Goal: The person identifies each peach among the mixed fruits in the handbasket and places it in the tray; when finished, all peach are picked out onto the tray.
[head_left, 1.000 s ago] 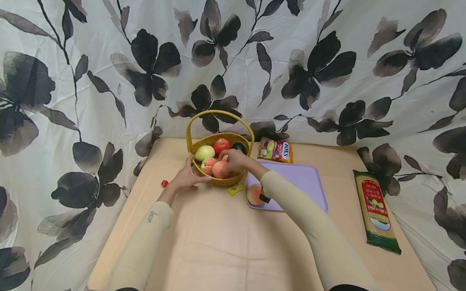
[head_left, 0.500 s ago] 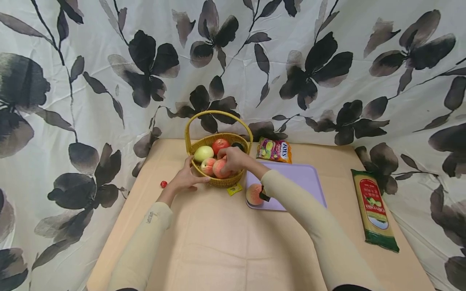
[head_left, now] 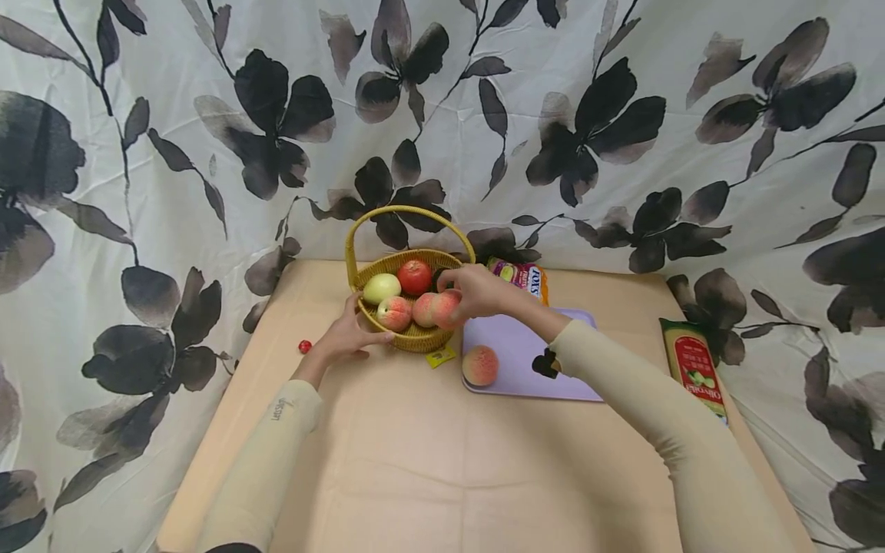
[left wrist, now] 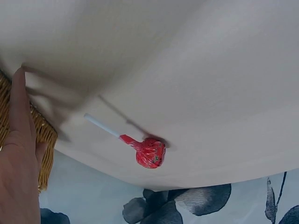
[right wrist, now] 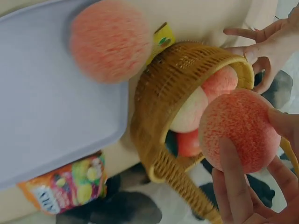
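The right hand grasps a peach; the left hand, released, steadies the basket. The candy bag reads "FOX'S", and the green packet reads "Olivoilà".

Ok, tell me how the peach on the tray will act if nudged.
The peach is round and lies loose on the flat tray, so it would probably roll. The tray's rim looks low and might not stop it. Its fuzzy skin suggests fingers won't slip, as the right hand holds a similar peach securely.

Both arms reach forward, left hand fingers straight, right hand fingers curled in a grip.
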Tool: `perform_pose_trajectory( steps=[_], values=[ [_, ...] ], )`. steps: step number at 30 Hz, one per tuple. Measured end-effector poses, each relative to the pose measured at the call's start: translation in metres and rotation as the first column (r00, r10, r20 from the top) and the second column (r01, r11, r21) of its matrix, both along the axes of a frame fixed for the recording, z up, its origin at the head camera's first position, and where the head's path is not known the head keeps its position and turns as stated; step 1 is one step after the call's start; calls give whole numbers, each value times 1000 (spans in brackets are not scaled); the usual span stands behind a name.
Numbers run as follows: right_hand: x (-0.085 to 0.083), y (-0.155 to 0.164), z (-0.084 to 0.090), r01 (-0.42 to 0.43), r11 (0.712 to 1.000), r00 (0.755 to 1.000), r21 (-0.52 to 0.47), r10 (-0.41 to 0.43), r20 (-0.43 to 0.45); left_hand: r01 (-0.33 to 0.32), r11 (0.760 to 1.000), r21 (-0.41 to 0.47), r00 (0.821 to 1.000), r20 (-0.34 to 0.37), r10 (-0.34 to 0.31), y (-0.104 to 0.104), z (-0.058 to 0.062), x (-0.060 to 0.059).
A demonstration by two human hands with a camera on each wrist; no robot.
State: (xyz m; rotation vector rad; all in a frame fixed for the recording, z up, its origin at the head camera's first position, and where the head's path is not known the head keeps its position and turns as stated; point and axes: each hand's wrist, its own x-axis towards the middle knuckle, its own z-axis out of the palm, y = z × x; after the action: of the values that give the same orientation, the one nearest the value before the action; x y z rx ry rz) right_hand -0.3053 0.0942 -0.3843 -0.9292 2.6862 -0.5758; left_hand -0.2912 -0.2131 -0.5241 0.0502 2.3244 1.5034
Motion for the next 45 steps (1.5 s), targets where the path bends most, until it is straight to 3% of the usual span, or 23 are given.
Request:
perform_pose_trajectory(
  steps=[6, 11, 17, 23, 37, 43, 45],
  values=[
    [15, 41, 5, 6, 1000, 1000, 5, -6, -28, -1, 1000, 5, 1000, 27, 1, -1, 1, -2],
    [28, 72, -3, 13, 998, 999, 60, -10, -41, 3, 1000, 12, 999, 52, -3, 1, 13, 2],
    [40, 99, -31, 49, 995, 998, 91, -45, -47, 17, 1000, 9, 999, 49, -17, 4, 30, 10],
    [50, 109, -58, 93, 993, 995, 74, -91, -40, 21, 999, 24, 998, 56, -23, 5, 34, 11],
    [63, 104, -97, 87, 991, 994, 99, -80, -71, 17, 1000, 26, 998, 62, -19, 5, 30, 10],
    [67, 99, -103, 103, 985, 994, 137, -95, -59, 3, 1000, -4, 1000, 17, -2, 1, 2, -1],
    [68, 97, -103, 115, 982, 992, 147, -107, -64, -3, 1000, 3, 1000, 28, 3, 1, 3, -1]
  ],
)
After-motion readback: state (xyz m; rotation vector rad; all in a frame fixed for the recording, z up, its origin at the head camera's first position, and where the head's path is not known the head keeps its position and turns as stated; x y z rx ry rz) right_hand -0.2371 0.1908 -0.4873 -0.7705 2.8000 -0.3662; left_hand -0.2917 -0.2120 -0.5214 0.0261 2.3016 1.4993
